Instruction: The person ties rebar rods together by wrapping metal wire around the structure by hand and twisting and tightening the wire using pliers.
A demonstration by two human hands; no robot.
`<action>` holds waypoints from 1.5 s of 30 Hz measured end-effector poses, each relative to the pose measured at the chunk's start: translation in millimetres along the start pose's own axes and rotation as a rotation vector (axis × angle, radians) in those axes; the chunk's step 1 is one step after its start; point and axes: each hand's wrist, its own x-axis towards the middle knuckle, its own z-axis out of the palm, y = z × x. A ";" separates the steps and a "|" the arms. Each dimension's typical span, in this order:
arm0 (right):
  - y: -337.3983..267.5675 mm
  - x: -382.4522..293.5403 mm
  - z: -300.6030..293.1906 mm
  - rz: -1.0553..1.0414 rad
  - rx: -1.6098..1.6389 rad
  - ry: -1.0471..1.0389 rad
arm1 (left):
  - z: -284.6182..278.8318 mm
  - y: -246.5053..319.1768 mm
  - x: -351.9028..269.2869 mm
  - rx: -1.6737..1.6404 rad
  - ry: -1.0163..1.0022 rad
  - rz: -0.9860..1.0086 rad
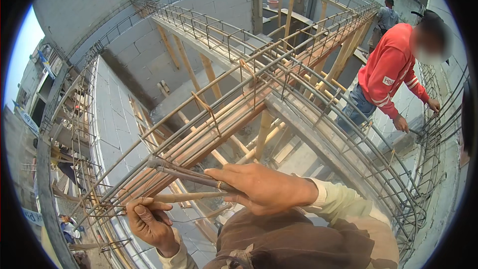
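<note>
My right hand [261, 188] holds a pair of dark metal pincers [183, 172], its fingers stretched along the handles. The pincers' head points left, over the rebar of a beam cage [209, 119]. Lower left, my left hand [151, 220] has its thumb and fingers bent together at the cage's near end. A thin tie wire [190, 219] runs out from beside these fingers; its end in the hand is hidden. Between my hands a bamboo pole [190, 196] shows, partly covered by the right hand. Reddish formwork boards [231, 127] lie under the cage's bars.
A timber formwork beam [310, 130] crosses at right under more rebar. Bamboo props [264, 134] stand below, above a deep drop to the floor. A co-worker in a red top [392, 67] works at wall rebar [429, 119]; another person [386, 18] stands behind. Block wall [115, 116] at left.
</note>
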 end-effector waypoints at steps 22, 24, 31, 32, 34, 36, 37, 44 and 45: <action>80.4 -31.1 -11.9 0.303 0.918 -0.256 | -91.5 20.0 -30.5 -1.117 -0.143 -0.064; 84.3 -37.6 -25.8 0.195 1.067 -0.127 | -102.2 35.1 -23.0 -1.215 -0.189 -0.043; 77.0 -18.1 -38.8 -0.178 1.507 0.249 | -151.9 10.5 -61.2 -0.882 -0.024 -0.031; 84.9 -15.9 -42.9 -0.159 1.336 0.330 | -154.1 6.4 -62.2 -0.760 -0.121 -0.135; 86.6 -7.5 -53.2 -0.233 1.395 0.351 | -152.0 -2.8 -61.5 -0.628 -0.207 -0.244; 64.2 7.4 -69.9 -0.325 1.474 0.424 | -142.1 -15.6 -57.2 -0.734 -0.380 -0.257; 70.4 11.4 -80.6 -0.314 1.489 0.412 | -135.4 -23.2 -59.4 -0.725 -0.363 -0.264; 110.4 31.6 -182.3 0.397 -0.708 0.927 | -65.5 -43.0 -77.8 -0.762 0.033 -0.459; 124.5 36.4 -192.9 0.386 -0.914 0.933 | -55.0 -44.6 -76.0 -0.777 -0.016 -0.462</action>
